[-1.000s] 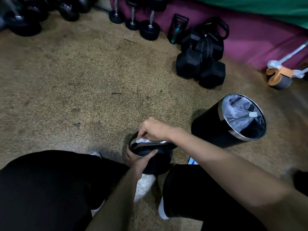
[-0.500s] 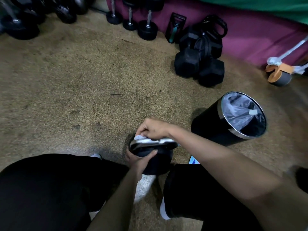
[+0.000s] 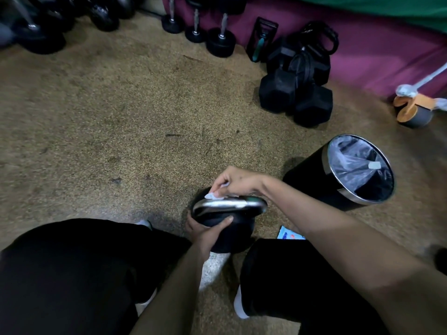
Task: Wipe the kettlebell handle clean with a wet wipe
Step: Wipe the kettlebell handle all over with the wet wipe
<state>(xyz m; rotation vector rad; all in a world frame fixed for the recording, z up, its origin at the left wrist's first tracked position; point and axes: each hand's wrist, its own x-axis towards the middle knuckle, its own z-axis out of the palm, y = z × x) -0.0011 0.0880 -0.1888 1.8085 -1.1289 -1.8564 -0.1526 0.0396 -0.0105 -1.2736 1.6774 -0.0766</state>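
Crouching on a speckled tan floor (image 3: 121, 112), with a lined black bin (image 3: 309, 187) near on the right and dumbbells (image 3: 295, 100) well apart at the back; with the kettlebell (image 3: 232, 238) set low between the legs (image 3: 302, 281); bracing its black body with the left hand (image 3: 205, 232), thumb laid across the near face and fingers curled round the left side, so clamped on the bell; working with the right hand (image 3: 235, 181) above the steel handle (image 3: 227, 204), fingers bent and pinching a bunched wipe (image 3: 212, 195) at the handle's left end, touching the metal or just clear of it, hard to tell through the blur. Judging by that, mid-wipe, with the near side and underside of the loop likely yet to do. Could go wrong by skimming only the top with so small a wad; could lose the wipe from a light pinch on slick wet steel; could let the bell roll onto a sock (image 3: 239, 307) if the left grip eased during a hard stroke.
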